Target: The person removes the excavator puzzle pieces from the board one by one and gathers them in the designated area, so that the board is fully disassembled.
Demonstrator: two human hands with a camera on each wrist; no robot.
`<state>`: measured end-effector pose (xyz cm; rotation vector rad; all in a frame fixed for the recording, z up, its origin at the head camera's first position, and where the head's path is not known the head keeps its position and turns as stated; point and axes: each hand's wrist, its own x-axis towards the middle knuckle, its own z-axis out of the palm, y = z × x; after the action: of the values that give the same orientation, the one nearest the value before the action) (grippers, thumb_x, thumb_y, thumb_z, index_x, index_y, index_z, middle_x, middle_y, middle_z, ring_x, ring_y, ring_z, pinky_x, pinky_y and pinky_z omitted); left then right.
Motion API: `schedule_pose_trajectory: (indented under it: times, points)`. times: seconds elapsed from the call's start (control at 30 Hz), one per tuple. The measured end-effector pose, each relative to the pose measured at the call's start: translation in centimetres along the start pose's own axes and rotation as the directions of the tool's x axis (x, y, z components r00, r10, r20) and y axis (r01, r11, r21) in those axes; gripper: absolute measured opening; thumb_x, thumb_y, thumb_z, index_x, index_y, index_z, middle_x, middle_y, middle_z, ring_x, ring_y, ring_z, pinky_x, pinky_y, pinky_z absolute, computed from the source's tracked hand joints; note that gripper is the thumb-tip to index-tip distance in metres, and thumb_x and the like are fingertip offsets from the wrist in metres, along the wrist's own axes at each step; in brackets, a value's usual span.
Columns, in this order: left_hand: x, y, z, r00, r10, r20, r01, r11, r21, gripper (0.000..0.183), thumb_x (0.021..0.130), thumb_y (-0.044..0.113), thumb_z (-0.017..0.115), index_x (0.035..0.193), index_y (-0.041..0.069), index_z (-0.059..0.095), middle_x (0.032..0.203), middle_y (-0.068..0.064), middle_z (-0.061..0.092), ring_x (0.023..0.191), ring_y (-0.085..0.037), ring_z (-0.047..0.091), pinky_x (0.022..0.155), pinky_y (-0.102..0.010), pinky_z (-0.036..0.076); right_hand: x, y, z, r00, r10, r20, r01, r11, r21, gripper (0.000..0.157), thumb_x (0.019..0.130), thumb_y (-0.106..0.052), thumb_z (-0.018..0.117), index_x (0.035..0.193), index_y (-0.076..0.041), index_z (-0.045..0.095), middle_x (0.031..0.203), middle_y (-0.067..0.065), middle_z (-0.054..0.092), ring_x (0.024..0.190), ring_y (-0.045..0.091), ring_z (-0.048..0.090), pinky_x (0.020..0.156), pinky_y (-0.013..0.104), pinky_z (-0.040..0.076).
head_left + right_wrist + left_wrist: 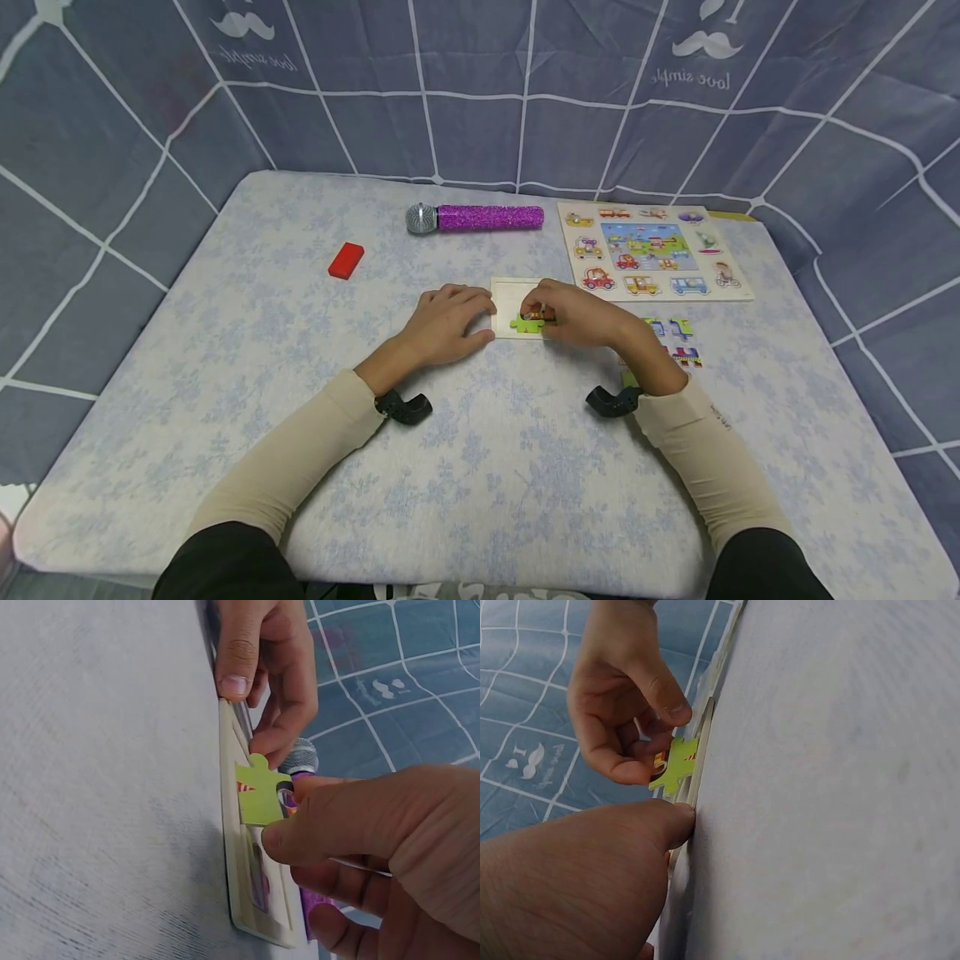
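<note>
A shallow, pale wooden puzzle tray [507,295] lies on the table between the hands. My left hand [452,323] holds its left side, thumb at the near corner and fingers along the edge. Above the tray, my right hand [581,313] pinches a bright green jigsaw piece [259,799] between thumb and fingers. The piece is tilted in the right wrist view and carries a bit of red and dark print. Part of the tray is hidden under the right hand. More small puzzle pieces [681,327] lie on the cloth beside the right forearm, which partly covers them.
A purple glitter microphone [487,217] lies behind the tray, and a red block [346,261] sits to the left. At the back right is a large vehicle picture board [652,252]. A grey checked curtain [480,125] encloses the table's back and sides.
</note>
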<state>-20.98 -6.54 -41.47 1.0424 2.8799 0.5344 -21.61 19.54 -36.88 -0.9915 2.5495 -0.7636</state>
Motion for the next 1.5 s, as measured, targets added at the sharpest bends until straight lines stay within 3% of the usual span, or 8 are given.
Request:
schedule_pose_trajectory:
  times: [0.27,0.5,0.77,1.1,1.23,1.43,1.5]
  points:
    - [-0.03,0.00,0.09,1.000,-0.011,0.015,0.011,1.000,0.005,0.039,0.101,0.047,0.058,0.133,0.024,0.060,0.153,0.000,0.046,0.139,-0.031,0.039,0.103,-0.060,0.031,0.14,-0.38,0.60,0.999,-0.004,-0.039,-0.002,0.990,-0.141,0.029,0.089,0.006,0.070,0.116,-0.004,0.067,0.108,0.007,0.059,0.088,0.021,0.052,0.080,0.037,0.047]
    - [0.08,-0.04,0.18,1.000,-0.009,0.013,0.009,1.000,0.006,0.039,0.102,0.047,0.058,0.133,0.024,0.060,0.153,0.001,0.046,0.138,-0.031,0.039,0.103,-0.060,0.031,0.06,-0.25,0.44,0.990,-0.091,-0.111,0.059,0.963,-0.262,0.019,0.090,0.004,0.068,0.107,-0.004,0.070,0.097,0.005,0.064,0.083,0.018,0.056,0.075,0.035,0.048]
    - [0.01,-0.02,0.16,1.000,-0.009,0.010,0.009,1.000,0.011,0.039,0.101,0.046,0.058,0.133,0.023,0.060,0.152,0.000,0.047,0.137,-0.031,0.040,0.103,-0.060,0.032,0.00,0.11,0.24,0.991,-0.098,-0.095,0.079,0.980,-0.184,0.018,0.089,0.006,0.069,0.102,-0.006,0.071,0.095,0.005,0.062,0.081,0.018,0.053,0.071,0.035,0.046]
    - [0.07,0.02,0.19,1.000,0.000,0.001,0.000,1.000,0.007,0.039,0.101,0.046,0.058,0.133,0.023,0.060,0.152,0.001,0.047,0.137,-0.029,0.041,0.103,-0.059,0.032,0.01,0.24,0.74,0.994,-0.084,-0.068,0.067,0.972,-0.224,0.025,0.088,0.002,0.073,0.112,-0.007,0.069,0.098,0.005,0.058,0.083,0.019,0.051,0.074,0.036,0.045]
    - [0.08,-0.02,0.28,1.000,0.001,-0.004,-0.001,1.000,0.004,0.038,0.101,0.046,0.058,0.132,0.023,0.061,0.151,0.001,0.048,0.136,-0.028,0.041,0.103,-0.059,0.032,0.04,0.01,0.95,0.990,-0.110,-0.089,0.081,0.954,-0.288,0.025,0.087,0.003,0.073,0.110,-0.007,0.069,0.100,0.005,0.060,0.085,0.020,0.055,0.076,0.037,0.048]
    - [0.06,-0.02,0.24,1.000,-0.007,0.005,0.007,1.000,0.001,0.039,0.102,0.046,0.057,0.133,0.024,0.060,0.152,0.001,0.047,0.138,-0.028,0.039,0.103,-0.058,0.031,0.17,-0.20,1.03,0.981,-0.163,-0.101,0.105,0.898,-0.428,0.026,0.085,0.005,0.074,0.108,-0.007,0.070,0.100,0.007,0.063,0.087,0.023,0.062,0.075,0.039,0.052]
    - [0.06,-0.02,0.22,1.000,-0.008,0.008,0.008,1.000,0.004,0.040,0.102,0.046,0.057,0.134,0.023,0.060,0.152,0.001,0.047,0.138,-0.028,0.039,0.104,-0.059,0.031,0.03,-0.16,0.73,0.979,-0.168,-0.117,0.101,0.895,-0.434,0.026,0.083,0.004,0.074,0.107,-0.006,0.071,0.101,0.007,0.063,0.086,0.023,0.062,0.074,0.040,0.052]
